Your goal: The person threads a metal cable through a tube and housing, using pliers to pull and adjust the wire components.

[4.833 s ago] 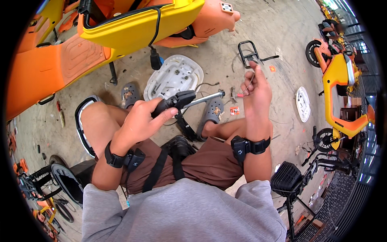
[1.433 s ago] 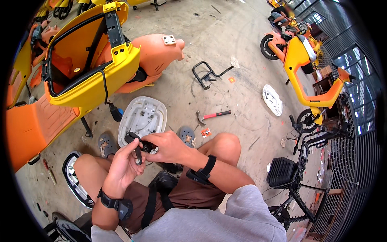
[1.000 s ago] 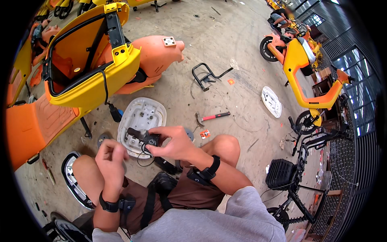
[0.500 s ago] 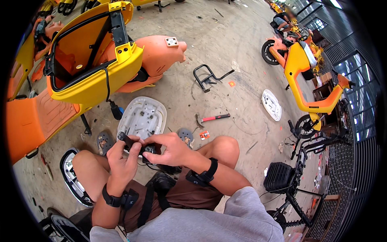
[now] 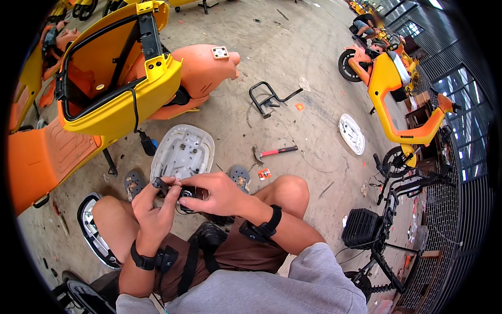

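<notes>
Both hands meet over my lap, close in front of the white plastic tray [image 5: 197, 166]. My left hand [image 5: 152, 210] pinches a short black cylindrical piece [image 5: 158, 182] between thumb and fingers. My right hand [image 5: 222, 194] is closed on a small black part [image 5: 187, 203] with a round, shiny spot on its face. The fingertips of both hands nearly touch, and they hide where the two black pieces come together. A thin dark wire hangs beneath the black part. Several screws and small fittings lie in the tray.
A hammer [image 5: 276, 152] with a red and black handle, a bent black metal bracket [image 5: 269, 99] and a white shell [image 5: 351, 134] lie on the floor. A yellow-orange scooter [image 5: 125, 112] stands left, another [image 5: 389, 99] right. A bare black frame [image 5: 381, 246] is at lower right.
My left hand has shifted slightly left and down, and the black cylindrical piece has tilted. My right hand has moved a little left, its fingers reaching further over the black part.
</notes>
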The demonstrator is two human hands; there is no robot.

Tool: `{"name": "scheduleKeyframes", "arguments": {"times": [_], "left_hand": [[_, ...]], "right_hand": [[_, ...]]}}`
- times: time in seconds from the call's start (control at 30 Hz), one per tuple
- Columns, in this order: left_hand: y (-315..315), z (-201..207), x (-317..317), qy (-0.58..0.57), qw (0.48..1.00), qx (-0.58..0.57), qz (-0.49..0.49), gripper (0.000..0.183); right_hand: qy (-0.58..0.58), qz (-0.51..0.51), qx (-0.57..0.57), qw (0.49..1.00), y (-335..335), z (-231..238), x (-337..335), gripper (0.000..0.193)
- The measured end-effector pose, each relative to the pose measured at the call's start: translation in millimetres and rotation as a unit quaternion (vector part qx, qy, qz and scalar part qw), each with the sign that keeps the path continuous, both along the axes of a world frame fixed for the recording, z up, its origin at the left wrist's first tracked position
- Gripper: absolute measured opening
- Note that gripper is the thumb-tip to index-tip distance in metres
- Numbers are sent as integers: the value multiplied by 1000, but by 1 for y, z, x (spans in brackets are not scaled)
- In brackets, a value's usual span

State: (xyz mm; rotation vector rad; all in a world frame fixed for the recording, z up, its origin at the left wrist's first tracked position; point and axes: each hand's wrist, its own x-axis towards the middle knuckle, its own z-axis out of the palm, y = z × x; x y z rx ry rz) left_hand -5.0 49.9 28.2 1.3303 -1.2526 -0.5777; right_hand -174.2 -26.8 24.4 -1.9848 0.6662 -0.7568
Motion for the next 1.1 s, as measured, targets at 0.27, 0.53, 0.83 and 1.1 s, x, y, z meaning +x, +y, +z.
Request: {"name": "scheduleKeyframes", "arguments": {"times": [0.27, 0.53, 0.83, 1.1], "left_hand": [[1, 5, 0, -35, 999, 0, -26, 17], [1, 5, 1, -58, 997, -1, -44, 21], [-1, 3, -3, 1, 999, -13, -36, 9], [0, 1, 7, 87, 981, 140, -102, 46]], "right_hand": [[23, -45, 198, 979, -4, -14, 2, 40], [25, 29, 423, 905, -10, -14, 1, 47], [9, 10, 446, 895, -8, -15, 0, 53], [94, 1, 404, 910, -6, -6, 2, 49]]}}
